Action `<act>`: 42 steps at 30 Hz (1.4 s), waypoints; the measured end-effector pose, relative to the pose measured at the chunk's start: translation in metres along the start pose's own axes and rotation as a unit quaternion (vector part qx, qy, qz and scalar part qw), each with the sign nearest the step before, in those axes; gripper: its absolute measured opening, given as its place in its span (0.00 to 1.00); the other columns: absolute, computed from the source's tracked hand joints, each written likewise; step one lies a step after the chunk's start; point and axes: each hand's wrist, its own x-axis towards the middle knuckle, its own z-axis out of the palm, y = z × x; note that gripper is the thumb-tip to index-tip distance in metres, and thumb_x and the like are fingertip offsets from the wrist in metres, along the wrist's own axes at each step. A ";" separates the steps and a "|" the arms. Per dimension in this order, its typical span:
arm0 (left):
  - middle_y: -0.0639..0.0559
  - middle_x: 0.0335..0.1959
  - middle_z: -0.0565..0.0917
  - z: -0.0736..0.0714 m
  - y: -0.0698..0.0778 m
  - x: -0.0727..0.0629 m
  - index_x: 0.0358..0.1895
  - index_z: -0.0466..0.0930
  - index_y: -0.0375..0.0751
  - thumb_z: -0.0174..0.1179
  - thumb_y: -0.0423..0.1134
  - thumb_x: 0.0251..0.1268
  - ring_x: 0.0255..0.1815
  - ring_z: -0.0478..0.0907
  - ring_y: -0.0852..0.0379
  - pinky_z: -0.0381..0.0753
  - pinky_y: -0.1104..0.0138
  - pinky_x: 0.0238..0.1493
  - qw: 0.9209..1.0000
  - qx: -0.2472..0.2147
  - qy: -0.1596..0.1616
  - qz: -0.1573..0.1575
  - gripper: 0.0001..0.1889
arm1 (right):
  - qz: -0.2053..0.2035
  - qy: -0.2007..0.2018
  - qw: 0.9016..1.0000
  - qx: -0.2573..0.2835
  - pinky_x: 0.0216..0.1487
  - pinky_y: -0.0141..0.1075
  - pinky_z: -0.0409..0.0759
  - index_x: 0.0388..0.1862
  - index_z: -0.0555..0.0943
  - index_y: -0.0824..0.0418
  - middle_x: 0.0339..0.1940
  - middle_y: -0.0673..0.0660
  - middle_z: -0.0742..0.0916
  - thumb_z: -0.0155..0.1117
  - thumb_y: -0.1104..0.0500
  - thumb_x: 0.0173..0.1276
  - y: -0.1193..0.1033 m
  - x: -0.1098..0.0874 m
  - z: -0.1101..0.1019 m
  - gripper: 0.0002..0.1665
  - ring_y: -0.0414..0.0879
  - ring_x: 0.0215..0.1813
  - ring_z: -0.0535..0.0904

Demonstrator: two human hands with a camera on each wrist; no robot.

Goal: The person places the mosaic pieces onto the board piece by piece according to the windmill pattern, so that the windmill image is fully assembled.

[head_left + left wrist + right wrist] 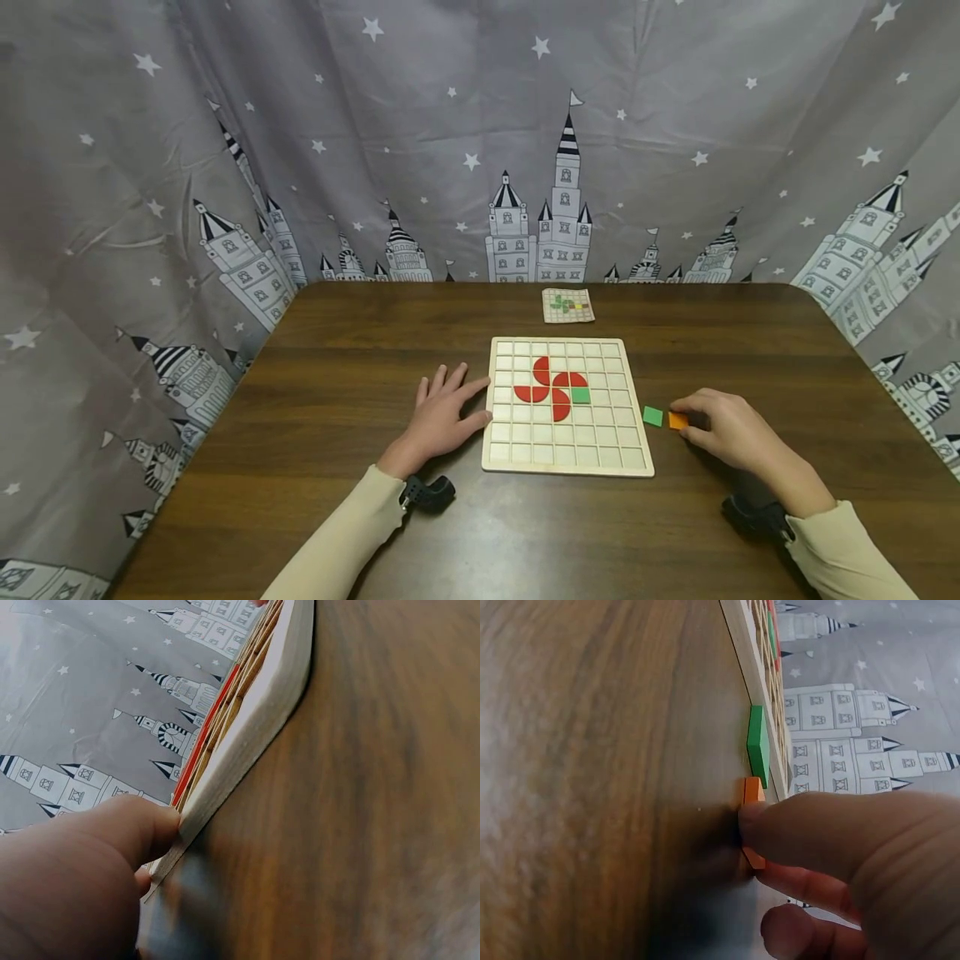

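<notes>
A square wooden grid board (525,457) lies on the table. Red quarter-circle tiles (560,407) form a pinwheel near its middle, and one green square tile (581,396) sits in a cell beside them. My left hand (438,419) rests at the board's left side with fingers spread, the thumb (142,825) touching the edge. Right of the board, my right hand (733,427) pinches an orange square tile (678,421) between thumb and fingers at table level. Close to it, by the board's right edge, lies a loose green square tile (758,746).
Behind the board, a small pattern card (567,306) with a coloured design on a grid lies near the table's far edge. A grey curtain (420,100) printed with castles and stars hangs behind the brown wooden table (360,333).
</notes>
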 end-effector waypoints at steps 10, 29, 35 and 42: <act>0.38 0.82 0.58 -0.001 0.000 -0.001 0.75 0.71 0.55 0.60 0.54 0.70 0.84 0.43 0.30 0.37 0.31 0.78 1.000 -0.002 0.002 0.000 0.31 | -0.006 0.008 1.000 -0.003 0.44 0.52 0.84 0.43 0.89 0.63 0.38 0.55 0.89 0.76 0.66 0.57 0.002 0.004 0.001 0.13 0.52 0.40 0.86; 0.38 0.82 0.59 -0.001 0.001 -0.002 0.75 0.72 0.55 0.59 0.54 0.70 0.84 0.44 0.29 0.38 0.31 0.78 1.000 -0.001 0.003 0.002 0.30 | -0.015 -0.015 0.999 0.028 0.46 0.52 0.84 0.45 0.90 0.65 0.40 0.57 0.89 0.72 0.66 0.61 -0.020 0.043 0.012 0.12 0.53 0.43 0.85; 0.38 0.82 0.59 0.001 0.000 -0.002 0.75 0.72 0.54 0.59 0.54 0.70 0.84 0.44 0.29 0.39 0.31 0.77 1.000 0.001 0.005 0.004 0.30 | -0.027 -0.027 0.999 0.036 0.44 0.47 0.82 0.44 0.90 0.63 0.40 0.56 0.88 0.73 0.65 0.60 -0.033 0.058 0.020 0.12 0.48 0.40 0.83; 0.38 0.82 0.58 0.000 0.001 -0.002 0.75 0.72 0.55 0.59 0.54 0.71 0.84 0.43 0.30 0.38 0.31 0.78 1.000 -0.002 0.004 0.003 0.30 | -0.054 -0.029 0.997 0.045 0.41 0.42 0.81 0.43 0.90 0.62 0.39 0.55 0.88 0.72 0.66 0.60 -0.044 0.071 0.026 0.11 0.45 0.39 0.81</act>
